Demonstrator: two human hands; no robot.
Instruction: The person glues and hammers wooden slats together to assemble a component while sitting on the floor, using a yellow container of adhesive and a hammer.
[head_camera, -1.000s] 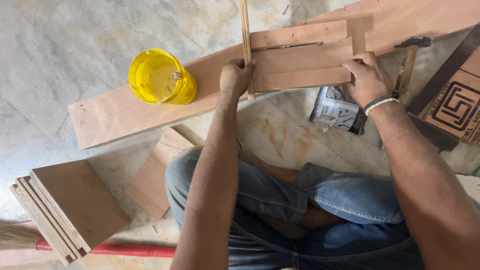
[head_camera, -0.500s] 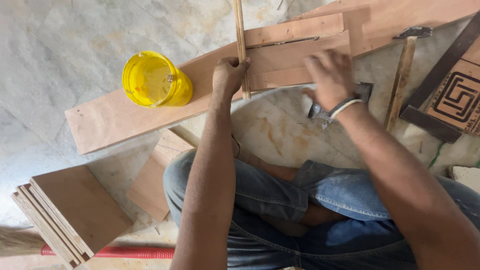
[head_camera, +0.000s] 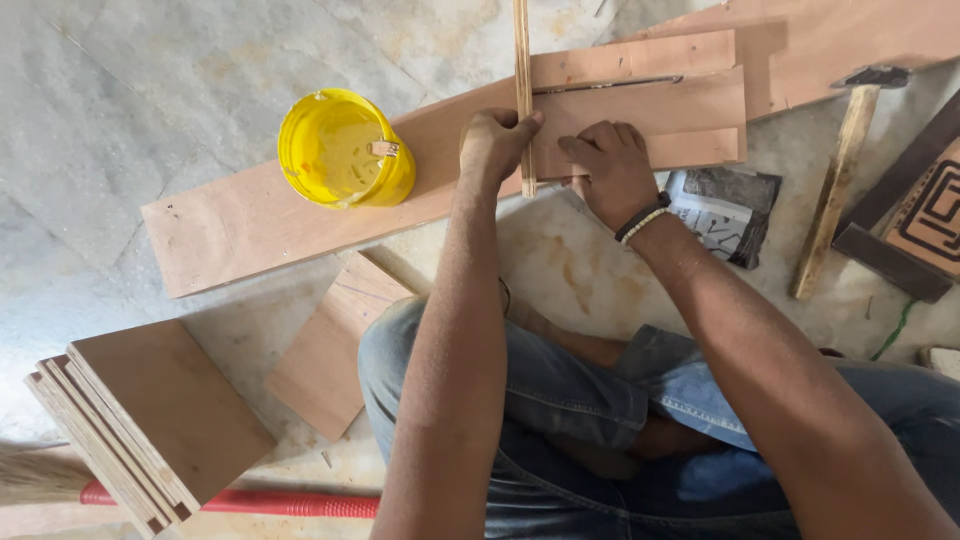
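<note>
Left hand (head_camera: 492, 142) fingers pinch the thin plywood strip (head_camera: 522, 90) standing on edge; right hand (head_camera: 608, 165) lies flat, fingers spread, on the small plywood panel (head_camera: 650, 115) just right of the strip. Light, stiff, splintery; best gripped low, near the long board (head_camera: 240, 220) beneath

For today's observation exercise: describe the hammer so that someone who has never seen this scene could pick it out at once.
Start at the long plywood board lying slantwise across the stone floor, and follow it to its right end. Just below that end, right of the person's right hand, lies the hammer. Unlike the flat boards around it, it is a pale wooden stick with a dark metal head.
</note>
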